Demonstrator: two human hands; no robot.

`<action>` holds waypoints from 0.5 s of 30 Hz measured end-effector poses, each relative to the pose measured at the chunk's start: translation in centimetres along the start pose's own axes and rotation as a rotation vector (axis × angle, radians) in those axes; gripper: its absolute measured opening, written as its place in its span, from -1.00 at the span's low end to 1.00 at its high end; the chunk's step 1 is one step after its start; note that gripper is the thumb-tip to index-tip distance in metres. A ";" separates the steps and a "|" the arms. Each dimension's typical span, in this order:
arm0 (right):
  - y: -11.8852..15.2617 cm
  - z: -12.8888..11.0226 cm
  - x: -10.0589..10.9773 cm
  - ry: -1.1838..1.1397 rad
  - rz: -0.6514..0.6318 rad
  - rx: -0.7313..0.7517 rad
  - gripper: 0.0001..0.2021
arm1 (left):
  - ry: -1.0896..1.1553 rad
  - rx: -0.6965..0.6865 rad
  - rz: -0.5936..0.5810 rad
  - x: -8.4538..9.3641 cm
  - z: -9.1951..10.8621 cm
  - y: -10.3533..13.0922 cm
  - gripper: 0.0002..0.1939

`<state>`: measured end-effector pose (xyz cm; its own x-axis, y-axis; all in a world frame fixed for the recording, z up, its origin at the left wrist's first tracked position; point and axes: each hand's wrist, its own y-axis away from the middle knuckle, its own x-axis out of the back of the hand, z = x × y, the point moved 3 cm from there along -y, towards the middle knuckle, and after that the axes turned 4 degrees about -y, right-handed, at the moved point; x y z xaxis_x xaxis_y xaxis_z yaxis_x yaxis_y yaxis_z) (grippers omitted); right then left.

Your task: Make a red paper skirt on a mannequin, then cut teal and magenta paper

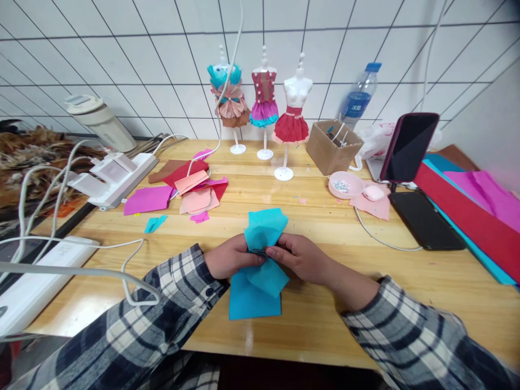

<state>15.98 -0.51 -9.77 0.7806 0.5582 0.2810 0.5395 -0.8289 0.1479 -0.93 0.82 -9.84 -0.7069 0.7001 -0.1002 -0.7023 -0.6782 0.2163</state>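
Both hands meet over the near middle of the table, pinching a piece of turquoise crepe paper (pixel 266 225) at its waist. The piece fans out above and below the fingers. My left hand (pixel 233 257) grips it from the left, thumb lying across the gathers. From the right, my right hand (pixel 298 257) presses thumb and forefinger on the same gathered middle. Beneath it a flat turquoise sheet (pixel 254 303) lies on the wood. Behind stand three small dress forms: one in turquoise and brown (pixel 230 97), one in magenta (pixel 264 103), one with a red skirt (pixel 291 124).
Crepe paper scraps (pixel 150 199) lie to the left, near power strips (pixel 44 281) and loose white cables. At right are a cardboard box (pixel 333 146), a pink dish (pixel 345 185), a propped phone (pixel 409 146), a black tablet-like slab (pixel 426 219) and coloured paper (pixel 471 203). A bottle (pixel 359 97) stands behind.
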 end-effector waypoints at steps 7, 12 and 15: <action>-0.1 0.0 0.1 -0.106 0.034 -0.038 -0.57 | -0.029 0.005 -0.009 0.0 0.1 -0.2 -0.73; 0.0 0.4 0.0 -0.164 -0.019 -0.108 -0.51 | 0.011 -0.006 -0.036 -0.1 0.3 -0.3 -0.75; 0.2 0.5 0.0 -0.135 -0.029 -0.101 -0.51 | -0.006 -0.013 -0.041 -0.2 0.2 -0.3 -0.75</action>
<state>16.20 -0.62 -10.18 0.8040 0.5763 0.1465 0.5334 -0.8078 0.2508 -0.55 0.95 -9.66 -0.6771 0.7286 -0.1034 -0.7318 -0.6516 0.1998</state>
